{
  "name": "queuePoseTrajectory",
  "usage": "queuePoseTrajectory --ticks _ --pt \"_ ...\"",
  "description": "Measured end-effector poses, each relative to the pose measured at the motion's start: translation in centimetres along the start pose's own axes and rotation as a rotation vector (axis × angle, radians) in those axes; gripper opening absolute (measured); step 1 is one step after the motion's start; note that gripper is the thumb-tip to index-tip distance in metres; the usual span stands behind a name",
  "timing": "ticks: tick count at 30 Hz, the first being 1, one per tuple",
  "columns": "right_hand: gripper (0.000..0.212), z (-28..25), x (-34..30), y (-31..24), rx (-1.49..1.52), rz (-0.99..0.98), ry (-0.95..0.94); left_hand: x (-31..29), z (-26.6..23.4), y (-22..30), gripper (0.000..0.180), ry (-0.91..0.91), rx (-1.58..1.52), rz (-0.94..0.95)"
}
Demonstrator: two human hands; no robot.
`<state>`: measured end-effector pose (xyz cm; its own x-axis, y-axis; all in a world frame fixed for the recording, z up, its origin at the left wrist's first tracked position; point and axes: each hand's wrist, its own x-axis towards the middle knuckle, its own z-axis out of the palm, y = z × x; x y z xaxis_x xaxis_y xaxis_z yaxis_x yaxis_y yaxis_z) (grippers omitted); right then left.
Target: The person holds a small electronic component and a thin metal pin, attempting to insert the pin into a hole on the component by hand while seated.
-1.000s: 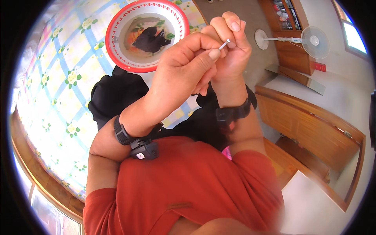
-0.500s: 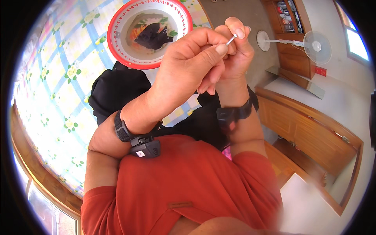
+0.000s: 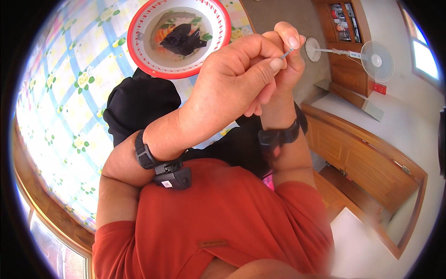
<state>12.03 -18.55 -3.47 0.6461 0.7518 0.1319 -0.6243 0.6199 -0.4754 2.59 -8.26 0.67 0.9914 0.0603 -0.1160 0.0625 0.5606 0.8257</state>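
Note:
My left hand (image 3: 241, 74) is closed, with thumb and forefinger pinching a short, thin, pale grey-blue stick (image 3: 285, 53). Its exact kind is too small to make out. The far end of the stick meets the fingertips of my right hand (image 3: 289, 63), whose fingers are bent and pressed together around that tip. Part of the right hand is hidden behind the left. Both hands are raised over my lap, just right of a red-rimmed white basin (image 3: 134, 53). In the basin's water lies a crumpled black cloth (image 3: 183, 39).
A flowered, checked cloth (image 3: 83, 81) spreads under the basin and to the left. At the right are a white standing fan (image 3: 377, 59), a wooden cabinet (image 3: 346, 67) and a low wooden unit (image 3: 357, 153). Each wrist wears a black strap, the left one with a small dark device (image 3: 173, 179).
Both hands have shifted slightly to the right together, still around the thin stick. The stick's pale tip, visible before, is now against the right fingertips.

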Motion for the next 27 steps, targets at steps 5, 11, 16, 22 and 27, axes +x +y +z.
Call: queuePoseTrajectory --ticks 5,11,16,22,27 --pt "0.021 0.1 -0.1 0.1 0.006 -0.030 -0.007 -0.1 0.0 -0.2 0.014 -0.008 -0.016 0.022" --pt "0.015 0.2 0.1 0.3 -0.008 -0.038 -0.017 -0.2 0.1 0.0 0.015 0.012 -0.069 0.031" --pt "0.011 -0.5 0.1 0.4 -0.047 -0.070 -0.014 -0.2 0.0 -0.3 0.015 0.028 -0.060 0.082" --pt "0.010 0.2 0.0 0.7 -0.078 -0.089 0.040 -0.3 0.2 -0.3 0.014 0.053 0.002 0.096" --pt "0.009 0.8 0.1 0.6 -0.076 -0.085 0.037 -0.4 0.2 -0.3 0.014 0.055 0.018 0.114"
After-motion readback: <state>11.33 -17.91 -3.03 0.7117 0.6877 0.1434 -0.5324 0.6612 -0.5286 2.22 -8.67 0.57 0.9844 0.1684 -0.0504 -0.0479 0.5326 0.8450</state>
